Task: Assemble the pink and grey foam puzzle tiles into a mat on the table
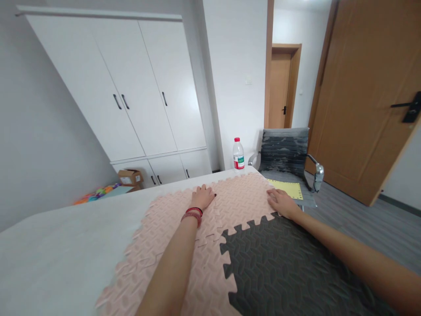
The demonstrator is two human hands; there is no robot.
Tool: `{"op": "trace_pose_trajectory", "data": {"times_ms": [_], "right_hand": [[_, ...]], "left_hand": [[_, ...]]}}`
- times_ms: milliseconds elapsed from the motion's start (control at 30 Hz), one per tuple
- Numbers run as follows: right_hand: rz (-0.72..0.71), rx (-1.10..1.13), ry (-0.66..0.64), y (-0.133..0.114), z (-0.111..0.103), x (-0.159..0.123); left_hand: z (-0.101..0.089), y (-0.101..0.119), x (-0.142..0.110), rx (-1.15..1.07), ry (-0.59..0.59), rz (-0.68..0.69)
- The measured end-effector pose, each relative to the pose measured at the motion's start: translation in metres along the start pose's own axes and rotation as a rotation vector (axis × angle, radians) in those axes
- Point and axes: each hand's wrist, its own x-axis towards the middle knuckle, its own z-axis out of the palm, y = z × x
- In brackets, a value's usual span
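**Two hands flat on the foam puzzle mats — pressing tips**

Two palms are down on the pink mat tiles (184,237), which lie on a white worktop (59,245) and interlock with a dark grey tile (289,272) at about 5 o'clock. The left hand (203,196) rests near the far edge, fingers together and flat, holding nothing. The right hand (282,202) sits at the far right corner, fingers laid out flat too, gripping nothing.

If it were me, I'd press with the whole palm right over the toothed seams rather than mid-tile, and work along the joint so the teeth seat evenly — foam like this probably pops back up if you only push one spot.

Stuff nearby: a water bottle (238,154) stands at 12 o'clock just past the mats, close enough to get knocked. A grey office chair (285,156) at 1 o'clock has a yellow tile (287,189) on its seat. White wardrobe (131,87) at 11 o'clock, cardboard box (130,177) below it.
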Motion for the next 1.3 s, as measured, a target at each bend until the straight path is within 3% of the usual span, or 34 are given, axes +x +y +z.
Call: {"op": "trace_pose_trajectory", "data": {"times_ms": [133, 367, 733, 1000, 1300], "right_hand": [[0.010, -0.002, 0.001, -0.001, -0.002, -0.001], [-0.002, -0.002, 0.010, -0.003, -0.005, -0.002], [0.004, 0.003, 0.005, -0.003, -0.004, -0.003], [0.019, -0.015, -0.006, -0.003, -0.005, -0.004], [0.016, -0.006, -0.029, 0.001, 0.000, 0.000]], "left_hand": [[-0.002, -0.001, -0.002, -0.030, -0.019, 0.028], [-0.008, -0.020, -0.012, -0.092, -0.166, 0.106], [-0.014, -0.012, -0.024, -0.086, -0.222, 0.104], [-0.015, -0.019, -0.027, -0.081, -0.303, 0.146], [-0.007, -0.013, -0.031, 0.000, -0.235, 0.156]]}}
